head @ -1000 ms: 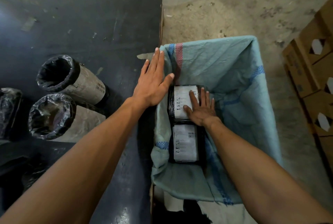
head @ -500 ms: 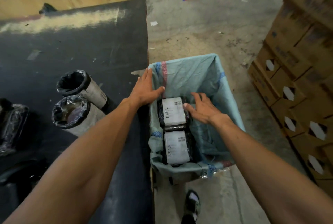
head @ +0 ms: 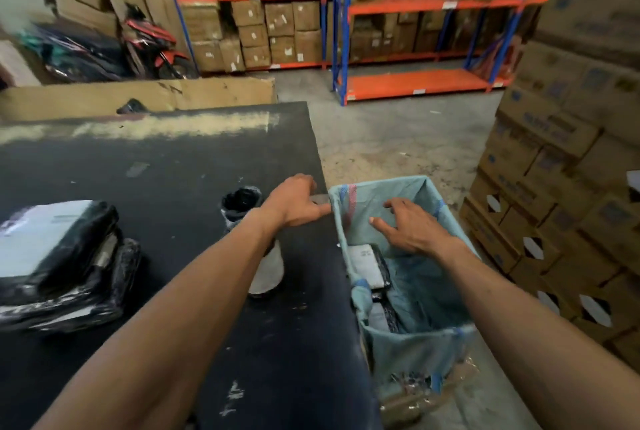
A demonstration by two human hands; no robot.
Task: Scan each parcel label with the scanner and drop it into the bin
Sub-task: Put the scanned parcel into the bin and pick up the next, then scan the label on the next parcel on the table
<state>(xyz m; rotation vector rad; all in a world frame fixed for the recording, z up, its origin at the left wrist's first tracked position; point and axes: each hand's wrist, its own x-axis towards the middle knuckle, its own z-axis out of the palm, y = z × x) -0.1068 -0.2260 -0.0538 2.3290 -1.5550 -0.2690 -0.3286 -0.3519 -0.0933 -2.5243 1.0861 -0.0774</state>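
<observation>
A bin lined with a light blue woven sack (head: 420, 346) stands on the floor against the right edge of the black table (head: 173, 159). Two black-wrapped parcels with white labels lie inside it; the farther one (head: 369, 265) shows best. My right hand (head: 412, 227) hovers above the bin's mouth, fingers spread, holding nothing. My left hand (head: 294, 202) rests on the table's right edge at the sack's rim, fingers curled, nothing visibly held. A black-wrapped cylindrical parcel (head: 254, 239) stands on the table, partly behind my left forearm. Flat black-wrapped parcels (head: 59, 263) are stacked at the table's left. No scanner is visible.
Stacked cardboard cartons (head: 568, 187) rise close to the right of the bin. Orange and blue shelving (head: 415, 31) full of boxes lines the back wall. A motorbike (head: 152, 45) is parked at the back left. A cardboard sheet (head: 138, 97) stands behind the table.
My right hand has lifted off the parcel in the bin and now hovers above the rim. The left hand has curled at the table edge. The view has tilted up to show the warehouse.
</observation>
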